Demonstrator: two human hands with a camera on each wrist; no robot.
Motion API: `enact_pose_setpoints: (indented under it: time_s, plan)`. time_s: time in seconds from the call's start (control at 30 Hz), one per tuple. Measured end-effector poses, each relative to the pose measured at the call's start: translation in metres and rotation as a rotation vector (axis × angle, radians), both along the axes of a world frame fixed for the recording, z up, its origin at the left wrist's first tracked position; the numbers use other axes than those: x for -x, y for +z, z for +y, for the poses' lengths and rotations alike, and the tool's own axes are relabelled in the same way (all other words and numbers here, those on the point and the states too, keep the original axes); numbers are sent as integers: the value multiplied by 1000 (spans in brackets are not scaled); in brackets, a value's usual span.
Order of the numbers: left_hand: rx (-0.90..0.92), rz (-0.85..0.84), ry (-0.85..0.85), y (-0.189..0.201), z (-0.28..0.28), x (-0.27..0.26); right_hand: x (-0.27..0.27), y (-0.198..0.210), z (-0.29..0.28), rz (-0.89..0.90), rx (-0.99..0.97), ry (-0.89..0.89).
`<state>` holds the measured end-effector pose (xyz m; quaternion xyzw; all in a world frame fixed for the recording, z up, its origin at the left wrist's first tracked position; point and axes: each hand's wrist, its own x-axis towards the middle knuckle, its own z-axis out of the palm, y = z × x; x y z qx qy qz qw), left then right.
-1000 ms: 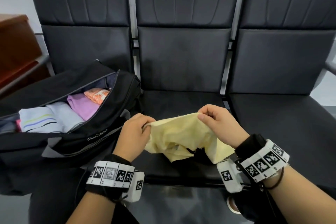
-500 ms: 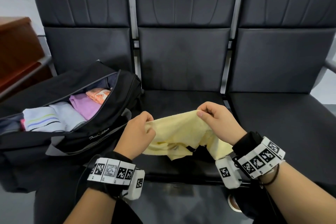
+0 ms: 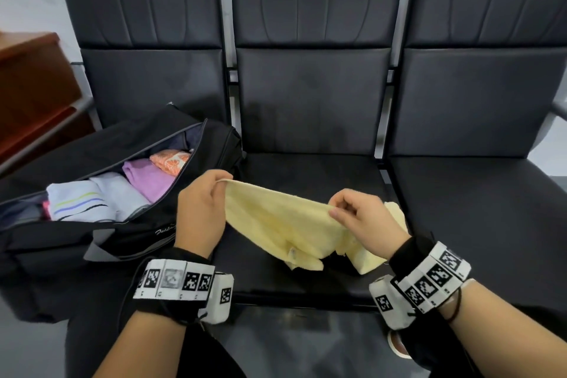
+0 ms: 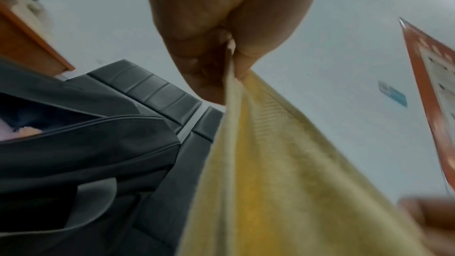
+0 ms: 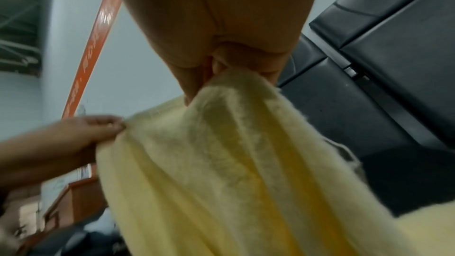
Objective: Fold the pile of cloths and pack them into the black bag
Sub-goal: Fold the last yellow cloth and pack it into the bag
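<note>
A pale yellow cloth (image 3: 285, 224) hangs stretched between my two hands over the middle black seat (image 3: 313, 169). My left hand (image 3: 202, 212) pinches its upper left corner, seen close in the left wrist view (image 4: 234, 61). My right hand (image 3: 359, 218) pinches the top edge further right, shown in the right wrist view (image 5: 221, 73). The cloth's lower part droops bunched onto the seat. The black bag (image 3: 129, 233) lies open on the left seat. Inside it are folded cloths: a white striped one (image 3: 76, 202), a purple one (image 3: 147, 175) and an orange patterned one (image 3: 170, 159).
Three black padded seats with tall backs (image 3: 316, 49) form a row; the right seat (image 3: 478, 193) is bare. A brown wooden cabinet (image 3: 30, 83) stands at the far left behind the bag. A metal armrest (image 3: 558, 107) sits at the right edge.
My hands have drawn apart and lifted, spreading the yellow cloth's top edge wider. The left hand rose toward the bag; the right hand moved right.
</note>
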<state>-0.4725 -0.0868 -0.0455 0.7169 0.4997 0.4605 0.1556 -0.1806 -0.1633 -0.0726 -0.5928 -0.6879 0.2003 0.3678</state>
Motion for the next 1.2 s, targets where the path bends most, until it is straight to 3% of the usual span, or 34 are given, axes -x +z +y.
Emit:
enact_pose_setpoints:
  time_s: [0.17, 0.3, 0.4, 0.47, 0.53, 0.73, 0.97, 1.07, 1.2]
  plan:
    - [-12, -294, 145, 19, 14, 21, -9, -44, -7, -300, 219, 40]
    - [-68, -357, 248, 32, 20, 46, -40, -51, -7, -222, 218, -136]
    - [84, -244, 262, 17, 28, 49, -51, -30, 0, -63, 120, -281]
    - [236, -132, 207, 1, 31, 39, -43, -9, 6, 47, 76, -261]
    - [353, -138, 103, -9, 24, 16, -26, 10, 11, 122, 58, -173]
    - [376, -140, -304, -15, -12, -59, 13, 36, 17, 201, 104, 6]
    - [402, 30, -584, -8, -23, -80, 17, 30, 11, 227, 163, 227]
    - [393, 45, -547, -9, -24, -81, 18, 25, 8, 249, 160, 266]
    - [378, -56, -343, -13, -17, -73, 13, 5, 1, 225, 192, 220]
